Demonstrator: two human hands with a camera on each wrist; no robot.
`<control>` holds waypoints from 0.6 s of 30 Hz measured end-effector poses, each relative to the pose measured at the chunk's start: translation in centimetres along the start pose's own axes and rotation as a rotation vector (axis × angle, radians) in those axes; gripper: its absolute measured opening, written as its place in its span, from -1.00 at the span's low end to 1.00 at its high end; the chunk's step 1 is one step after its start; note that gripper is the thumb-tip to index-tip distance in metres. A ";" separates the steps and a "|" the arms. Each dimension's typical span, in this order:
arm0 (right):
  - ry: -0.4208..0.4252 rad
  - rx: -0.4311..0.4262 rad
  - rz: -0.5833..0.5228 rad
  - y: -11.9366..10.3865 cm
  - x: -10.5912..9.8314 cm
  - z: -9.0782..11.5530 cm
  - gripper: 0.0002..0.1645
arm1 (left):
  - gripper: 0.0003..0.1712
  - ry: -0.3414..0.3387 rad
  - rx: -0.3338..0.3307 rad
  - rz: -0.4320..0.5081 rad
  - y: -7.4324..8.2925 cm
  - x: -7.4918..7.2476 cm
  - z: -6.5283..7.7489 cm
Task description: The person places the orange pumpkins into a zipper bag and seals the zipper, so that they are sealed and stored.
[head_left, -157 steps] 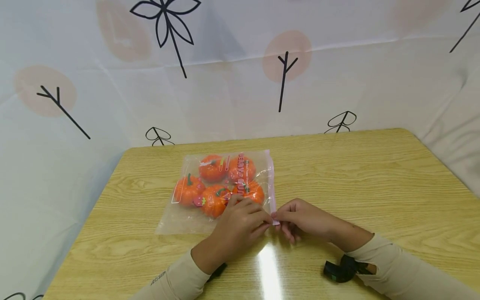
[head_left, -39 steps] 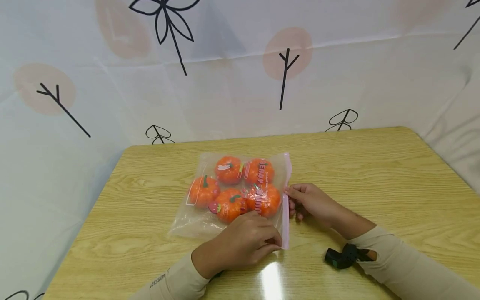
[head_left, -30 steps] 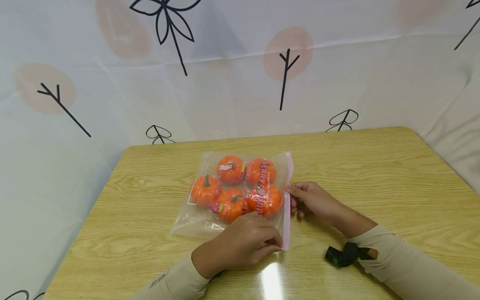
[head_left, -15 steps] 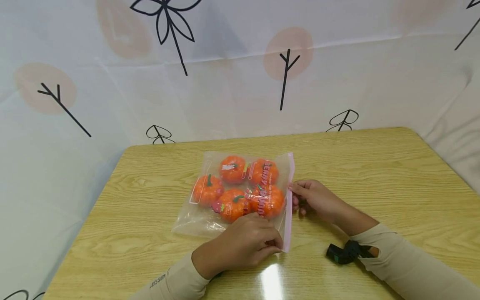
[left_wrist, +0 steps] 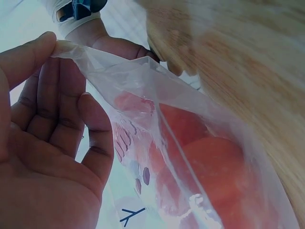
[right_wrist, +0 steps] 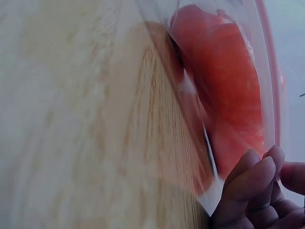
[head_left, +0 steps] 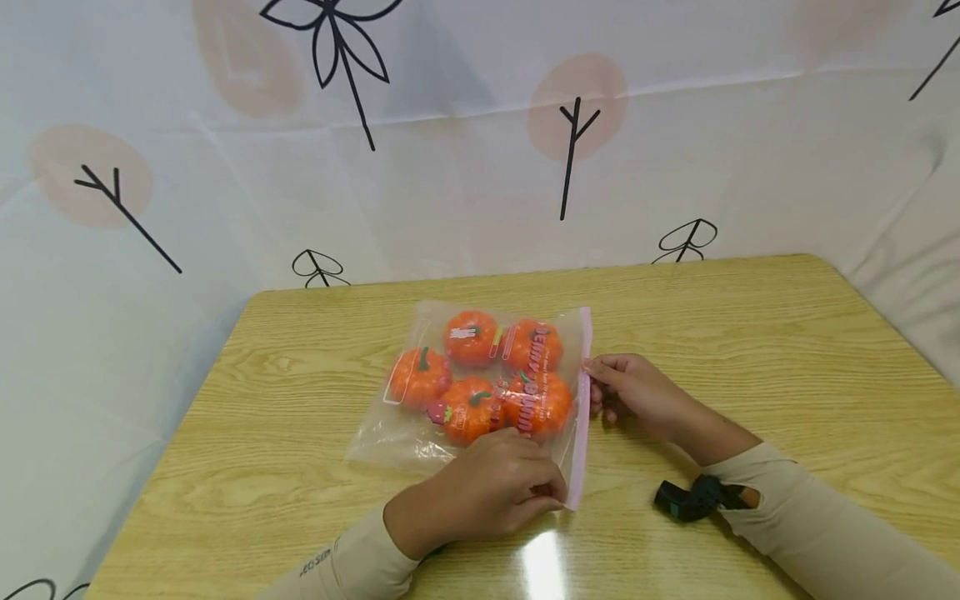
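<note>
A clear zip bag (head_left: 390, 450) with pink print and a pink zip strip (head_left: 581, 442) along its right edge lies on the table. Inside are several small orange pumpkins (head_left: 471, 408) with green stems. My left hand (head_left: 480, 487) pinches the strip's near corner between thumb and finger. Farther up the strip, my right hand (head_left: 633, 396) pinches it between thumb and index finger. In the left wrist view the bag's corner (left_wrist: 71, 50) is held at the fingertips. The right wrist view shows the right fingers (right_wrist: 252, 181) at the pink edge.
The wooden table (head_left: 750, 350) extends around the bag on all sides. A white patterned cloth (head_left: 450, 167) hangs behind it and at the sides. A black wrist device (head_left: 686, 500) sits under the right forearm.
The bag has shifted right and its strip toward me. My right hand has slid away from the near corner, up along the strip; the left keeps pinching near that corner.
</note>
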State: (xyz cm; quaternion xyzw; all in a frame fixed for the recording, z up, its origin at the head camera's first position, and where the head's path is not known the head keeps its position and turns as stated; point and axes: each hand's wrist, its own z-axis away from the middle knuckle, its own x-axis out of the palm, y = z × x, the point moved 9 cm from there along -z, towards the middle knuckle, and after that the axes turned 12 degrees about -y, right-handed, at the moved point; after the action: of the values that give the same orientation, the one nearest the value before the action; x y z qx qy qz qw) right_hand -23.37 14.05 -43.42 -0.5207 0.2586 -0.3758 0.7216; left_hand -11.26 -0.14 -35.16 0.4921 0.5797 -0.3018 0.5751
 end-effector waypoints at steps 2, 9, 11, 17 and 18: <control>0.008 -0.001 0.002 0.0 -0.2 0.0 -0.56 | -0.93 -0.009 0.003 -0.005 0.1 0.1 0.0; 0.032 -0.014 0.011 -0.1 -1.1 0.0 -0.58 | -0.93 -0.044 -0.004 0.004 0.2 0.4 -0.1; 0.040 -0.014 0.008 0.0 -1.4 0.0 -0.59 | -0.93 -0.057 -0.005 0.013 0.2 0.5 0.0; 0.059 -0.022 -0.003 0.0 -2.0 0.0 -0.60 | -0.93 -0.110 -0.004 0.031 0.2 1.1 -0.1; 0.061 -0.021 -0.006 0.0 -2.1 0.1 -0.60 | -0.93 -0.120 -0.005 0.033 0.2 1.2 -0.2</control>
State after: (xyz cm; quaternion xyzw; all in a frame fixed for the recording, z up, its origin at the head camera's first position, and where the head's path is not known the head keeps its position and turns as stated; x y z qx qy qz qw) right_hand -24.55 15.79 -43.46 -0.5172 0.2829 -0.3912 0.7067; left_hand -10.93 0.35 -36.20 0.4810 0.5369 -0.3198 0.6149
